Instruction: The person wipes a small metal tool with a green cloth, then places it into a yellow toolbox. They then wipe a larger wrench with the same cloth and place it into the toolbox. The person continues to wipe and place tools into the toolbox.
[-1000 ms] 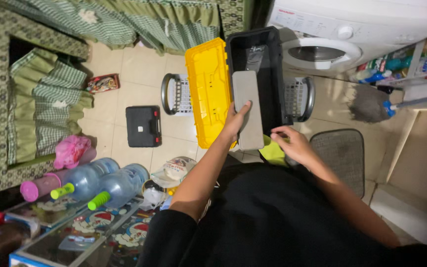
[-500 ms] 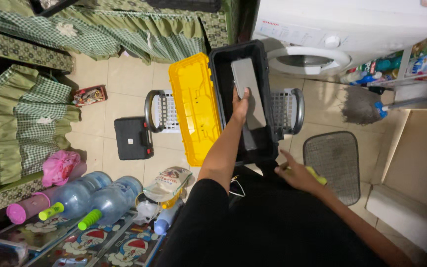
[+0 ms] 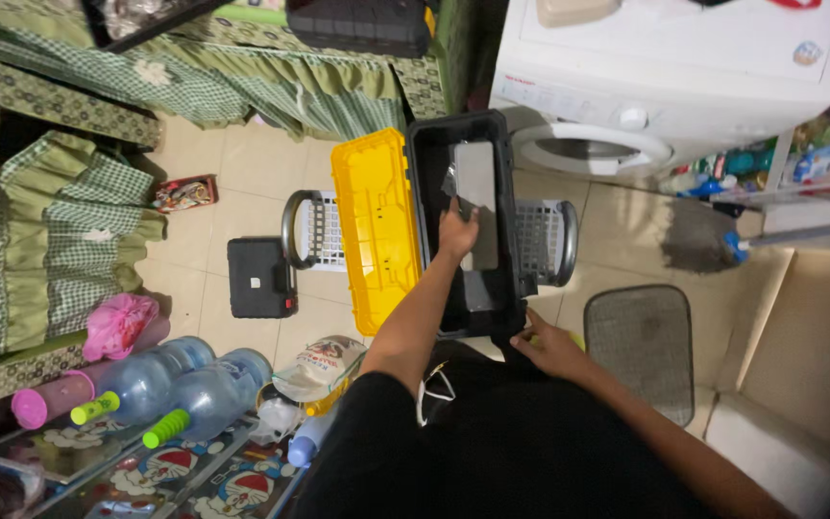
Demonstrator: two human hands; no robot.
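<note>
A black toolbox (image 3: 427, 192) stands open on a white basket (image 3: 322, 231), its yellow lid (image 3: 373, 226) swung to the left. My left hand (image 3: 457, 234) reaches into the box and holds a flat grey slab (image 3: 476, 197) that lies down inside it. My right hand (image 3: 549, 348) rests at the box's near right corner, fingers curled over something yellow-green (image 3: 573, 339) that is mostly hidden.
A white washing machine (image 3: 665, 86) stands behind the box. A grey mat (image 3: 644, 341) lies at right, a small black case (image 3: 259, 277) on the tiles at left. Water bottles (image 3: 175, 389) and a pink bag (image 3: 115, 322) crowd the lower left beside green checked curtains (image 3: 69, 231).
My left hand carried the grey slab from above the box's near edge down into the black box. My right hand dropped from the box rim to its near corner.
</note>
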